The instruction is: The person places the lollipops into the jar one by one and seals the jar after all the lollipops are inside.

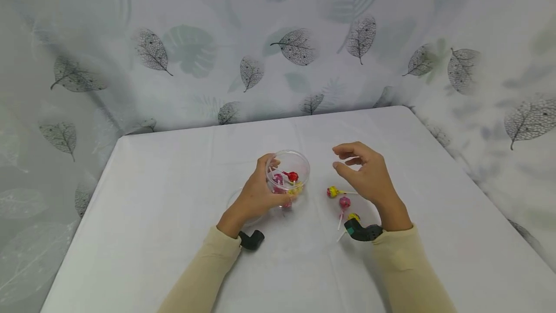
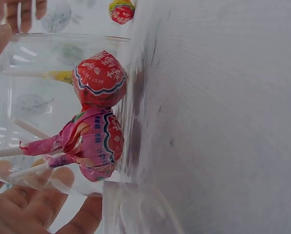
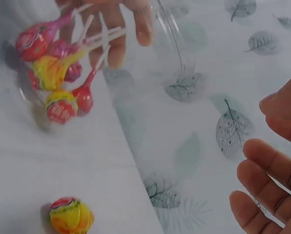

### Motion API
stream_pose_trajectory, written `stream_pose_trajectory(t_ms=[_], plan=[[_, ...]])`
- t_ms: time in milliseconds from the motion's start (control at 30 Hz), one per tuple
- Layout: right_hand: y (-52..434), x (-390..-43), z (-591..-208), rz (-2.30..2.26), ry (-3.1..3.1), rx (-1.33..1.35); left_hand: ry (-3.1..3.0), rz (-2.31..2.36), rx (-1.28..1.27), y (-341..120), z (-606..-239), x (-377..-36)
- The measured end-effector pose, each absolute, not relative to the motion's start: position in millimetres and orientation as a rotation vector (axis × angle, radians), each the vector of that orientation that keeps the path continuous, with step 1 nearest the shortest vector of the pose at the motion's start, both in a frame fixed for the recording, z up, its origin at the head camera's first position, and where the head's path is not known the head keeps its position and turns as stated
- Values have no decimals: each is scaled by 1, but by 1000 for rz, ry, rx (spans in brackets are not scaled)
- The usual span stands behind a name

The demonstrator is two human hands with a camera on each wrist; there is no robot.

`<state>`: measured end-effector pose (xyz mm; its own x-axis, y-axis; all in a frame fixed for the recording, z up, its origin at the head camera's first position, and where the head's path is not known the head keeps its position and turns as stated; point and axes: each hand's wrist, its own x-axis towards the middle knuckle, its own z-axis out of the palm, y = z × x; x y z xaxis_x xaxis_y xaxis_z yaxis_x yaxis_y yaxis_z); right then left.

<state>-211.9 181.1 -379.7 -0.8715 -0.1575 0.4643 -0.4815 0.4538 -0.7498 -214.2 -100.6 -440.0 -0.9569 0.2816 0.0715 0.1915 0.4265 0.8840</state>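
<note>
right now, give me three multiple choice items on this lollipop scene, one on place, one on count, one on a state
1. Where is the clear cup?
A. in the left hand
B. at the table's far edge
C. in the right hand

2. How many lollipops lie loose on the white table?
A. none
B. three
C. seven

3. What state is the right hand in?
A. gripping a stick
B. holding nothing, fingers loosely curled
C. flat on the table

Answers: 1 A, fingers wrap the cup; 2 B, three lie by the right wrist; 3 B, nothing sits between its fingers.

Staged recording booth: white-clothed table [image 1: 173, 168], leaf-print backdrop [image 1: 130, 37] (curtaining three sides), no furnishings.
</note>
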Motion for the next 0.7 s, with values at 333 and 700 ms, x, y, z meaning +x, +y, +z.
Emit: stream_pose_trajectory(t_ms=[333, 700], plan=[[212, -211, -414, 1311, -2679, 310, 2554, 1604, 430, -101, -439, -214], [224, -216, -441, 1260, -3029, 133, 2559, 1598, 415, -100, -439, -214]])
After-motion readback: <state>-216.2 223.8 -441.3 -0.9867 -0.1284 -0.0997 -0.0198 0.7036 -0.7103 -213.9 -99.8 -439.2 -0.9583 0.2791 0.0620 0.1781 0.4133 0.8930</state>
